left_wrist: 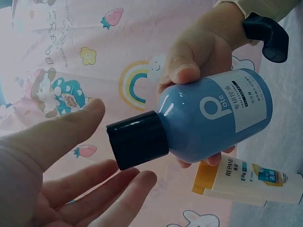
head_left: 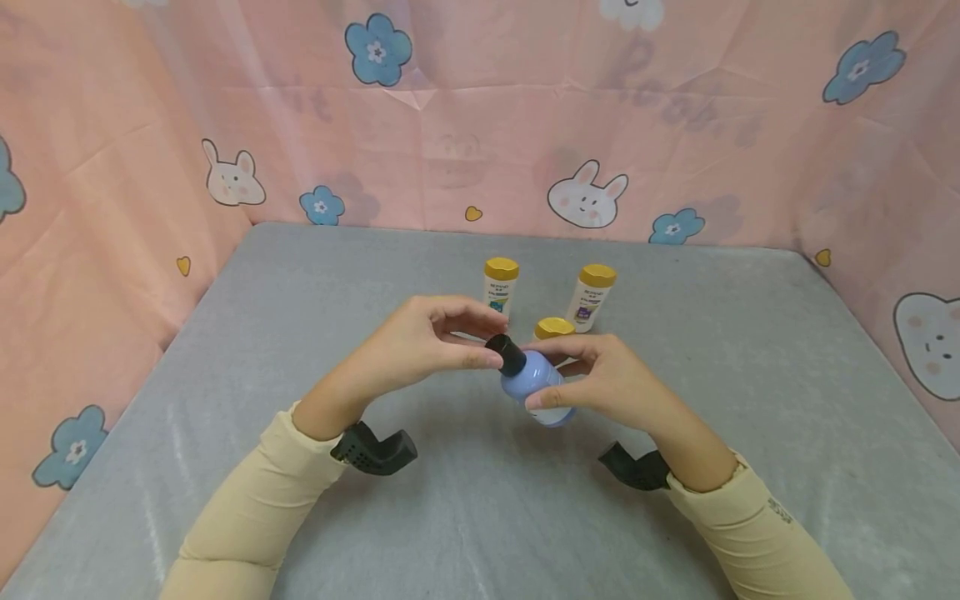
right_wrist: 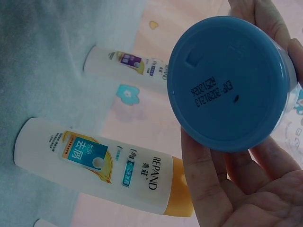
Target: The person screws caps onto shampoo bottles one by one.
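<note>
A blue bottle (head_left: 534,379) with a black cap (left_wrist: 138,140) is held tilted above the table, its cap toward the left hand. My right hand (head_left: 611,379) grips the bottle's body between thumb and fingers; its flat base with printed dates faces the right wrist camera. Around the cap, my left hand (head_left: 442,337) is spread. In the left wrist view, its thumb (left_wrist: 92,116) stands apart from the cap, with the fingers close below it. Just behind the bottle stands a white shampoo bottle with a gold lid (head_left: 555,327), partly hidden by the right hand.
Two more white bottles stand farther back, one with a teal label (head_left: 500,287) and one with a purple label (head_left: 591,298). Grey cloth covers the table (head_left: 315,283). A pink patterned curtain (head_left: 480,125) hangs behind and at both sides.
</note>
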### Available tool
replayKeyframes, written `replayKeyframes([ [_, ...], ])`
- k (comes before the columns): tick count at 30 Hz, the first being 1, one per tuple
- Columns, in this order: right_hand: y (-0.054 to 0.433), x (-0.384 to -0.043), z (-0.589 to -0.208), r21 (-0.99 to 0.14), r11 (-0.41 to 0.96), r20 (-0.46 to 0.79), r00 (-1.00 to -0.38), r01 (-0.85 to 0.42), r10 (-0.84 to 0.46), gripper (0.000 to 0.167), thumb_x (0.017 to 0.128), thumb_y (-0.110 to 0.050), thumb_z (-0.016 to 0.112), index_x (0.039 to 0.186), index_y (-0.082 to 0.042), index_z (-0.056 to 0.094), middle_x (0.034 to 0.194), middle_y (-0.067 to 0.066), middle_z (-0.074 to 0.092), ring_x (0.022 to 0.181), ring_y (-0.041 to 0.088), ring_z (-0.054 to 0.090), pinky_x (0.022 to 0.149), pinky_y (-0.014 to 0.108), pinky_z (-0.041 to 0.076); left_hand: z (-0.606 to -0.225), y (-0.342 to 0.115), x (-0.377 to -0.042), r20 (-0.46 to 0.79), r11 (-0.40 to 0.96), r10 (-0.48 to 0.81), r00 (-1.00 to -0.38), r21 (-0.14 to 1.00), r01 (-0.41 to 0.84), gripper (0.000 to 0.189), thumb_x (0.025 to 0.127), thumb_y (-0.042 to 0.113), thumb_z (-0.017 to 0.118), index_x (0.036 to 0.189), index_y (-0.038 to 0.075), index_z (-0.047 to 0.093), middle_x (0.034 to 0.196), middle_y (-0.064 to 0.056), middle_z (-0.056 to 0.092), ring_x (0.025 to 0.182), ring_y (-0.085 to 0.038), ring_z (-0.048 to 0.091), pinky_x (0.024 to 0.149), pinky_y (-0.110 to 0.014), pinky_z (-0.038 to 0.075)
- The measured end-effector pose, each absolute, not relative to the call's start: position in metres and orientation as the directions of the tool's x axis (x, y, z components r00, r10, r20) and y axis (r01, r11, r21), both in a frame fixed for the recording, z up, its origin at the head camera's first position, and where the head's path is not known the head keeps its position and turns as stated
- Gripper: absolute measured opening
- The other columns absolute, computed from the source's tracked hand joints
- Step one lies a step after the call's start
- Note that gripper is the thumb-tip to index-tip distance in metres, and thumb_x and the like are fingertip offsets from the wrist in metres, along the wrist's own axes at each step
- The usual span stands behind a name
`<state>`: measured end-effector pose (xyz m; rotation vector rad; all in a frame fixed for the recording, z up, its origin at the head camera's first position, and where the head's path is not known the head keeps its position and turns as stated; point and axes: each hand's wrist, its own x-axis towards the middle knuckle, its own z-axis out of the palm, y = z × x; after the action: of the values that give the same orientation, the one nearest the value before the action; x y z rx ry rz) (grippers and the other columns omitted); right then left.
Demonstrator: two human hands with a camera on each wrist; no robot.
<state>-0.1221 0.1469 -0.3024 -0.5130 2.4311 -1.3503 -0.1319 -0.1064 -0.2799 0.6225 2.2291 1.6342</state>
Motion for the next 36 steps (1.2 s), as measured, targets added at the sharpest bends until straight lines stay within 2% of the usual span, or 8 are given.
replayKeyframes([
  [4, 0.1469, -0.1220, -0.3020, -0.859, 0.489, -0.101, -0.885, -0.153, -0.454, 0.054, 0.077, -0.027, 0.087, 0.125, -0.010, 0.069, 0.119, 0.010, 0.070, 0.101, 0.021, 0.068, 0.084, 0.033, 0.058, -0.2805, -0.1042, -0.1321, 0.007, 0.297, 0.483, -0.876, 0.940, 0.171, 0.032, 0.083, 0.020, 0.082, 0.113, 0.013, 0.074, 0.111, 0.000, 0.074, 0.101, -0.013, 0.070, 0.084, -0.033, 0.058],
  [7, 0.1468, -0.1220, -0.3017, -0.861, 0.485, -0.099, -0.885, -0.153, -0.455, 0.054, 0.077, -0.026, 0.087, 0.125, -0.010, 0.069, 0.119, 0.011, 0.070, 0.101, 0.021, 0.068, 0.084, 0.033, 0.058, -0.2811, -0.1035, -0.1324, 0.018, 0.290, 0.499, -0.866, 0.939, 0.187, 0.030, 0.084, 0.017, 0.081, 0.113, 0.012, 0.074, 0.112, -0.002, 0.073, 0.102, -0.013, 0.070, 0.085, -0.032, 0.058],
  [16, 0.1457, -0.1220, -0.3010, -0.857, 0.489, -0.093, -0.887, -0.159, -0.452, 0.053, 0.076, -0.025, 0.087, 0.124, -0.009, 0.070, 0.117, 0.009, 0.071, 0.102, 0.021, 0.067, 0.086, 0.033, 0.058, -0.2825, -0.1037, -0.1336, 0.107, 0.141, 0.628, -0.771, 0.959, 0.247, 0.033, 0.087, -0.004, 0.071, 0.120, -0.005, 0.066, 0.117, -0.018, 0.068, 0.107, -0.022, 0.069, 0.093, -0.031, 0.058],
  [20, 0.1458, -0.1221, -0.3012, -0.856, 0.492, -0.095, -0.888, -0.158, -0.450, 0.054, 0.076, -0.026, 0.087, 0.124, -0.009, 0.070, 0.117, 0.009, 0.071, 0.102, 0.021, 0.067, 0.086, 0.034, 0.058, -0.2832, -0.1046, -0.1340, 0.140, 0.121, 0.650, -0.747, 0.951, 0.283, 0.035, 0.088, -0.006, 0.068, 0.123, -0.006, 0.064, 0.121, -0.018, 0.067, 0.114, -0.024, 0.066, 0.099, -0.030, 0.055],
  [24, 0.1461, -0.1225, -0.3018, -0.857, 0.492, -0.099, -0.887, -0.154, -0.451, 0.054, 0.076, -0.027, 0.087, 0.124, -0.010, 0.070, 0.117, 0.009, 0.071, 0.102, 0.020, 0.067, 0.086, 0.034, 0.057, -0.2813, -0.1060, -0.1332, 0.107, 0.181, 0.610, -0.785, 0.946, 0.269, 0.041, 0.088, 0.003, 0.072, 0.129, 0.002, 0.063, 0.128, -0.012, 0.066, 0.119, -0.021, 0.064, 0.099, -0.030, 0.055],
  [29, 0.1459, -0.1230, -0.3022, -0.862, 0.482, -0.095, -0.884, -0.157, -0.458, 0.053, 0.077, -0.025, 0.087, 0.124, -0.010, 0.070, 0.117, 0.010, 0.071, 0.101, 0.020, 0.068, 0.086, 0.034, 0.058, -0.2798, -0.1059, -0.1326, 0.049, 0.275, 0.522, -0.851, 0.935, 0.222, 0.034, 0.086, 0.014, 0.078, 0.119, 0.009, 0.069, 0.117, -0.004, 0.070, 0.106, -0.016, 0.068, 0.089, -0.031, 0.059],
  [33, 0.1457, -0.1227, -0.3022, -0.865, 0.477, -0.099, -0.881, -0.153, -0.463, 0.053, 0.077, -0.025, 0.087, 0.124, -0.009, 0.070, 0.117, 0.011, 0.071, 0.099, 0.020, 0.069, 0.084, 0.033, 0.058, -0.2810, -0.1049, -0.1329, 0.040, 0.296, 0.515, -0.856, 0.929, 0.221, 0.027, 0.086, 0.014, 0.079, 0.111, 0.009, 0.072, 0.110, -0.005, 0.071, 0.098, -0.016, 0.069, 0.085, -0.031, 0.059],
  [36, 0.1457, -0.1226, -0.3020, -0.866, 0.476, -0.104, -0.880, -0.149, -0.464, 0.053, 0.077, -0.025, 0.087, 0.124, -0.009, 0.070, 0.118, 0.011, 0.071, 0.099, 0.020, 0.069, 0.084, 0.033, 0.058, -0.2815, -0.1049, -0.1326, 0.041, 0.276, 0.529, -0.847, 0.936, 0.218, 0.027, 0.086, 0.012, 0.078, 0.112, 0.008, 0.072, 0.112, -0.006, 0.070, 0.098, -0.017, 0.071, 0.086, -0.031, 0.060],
])
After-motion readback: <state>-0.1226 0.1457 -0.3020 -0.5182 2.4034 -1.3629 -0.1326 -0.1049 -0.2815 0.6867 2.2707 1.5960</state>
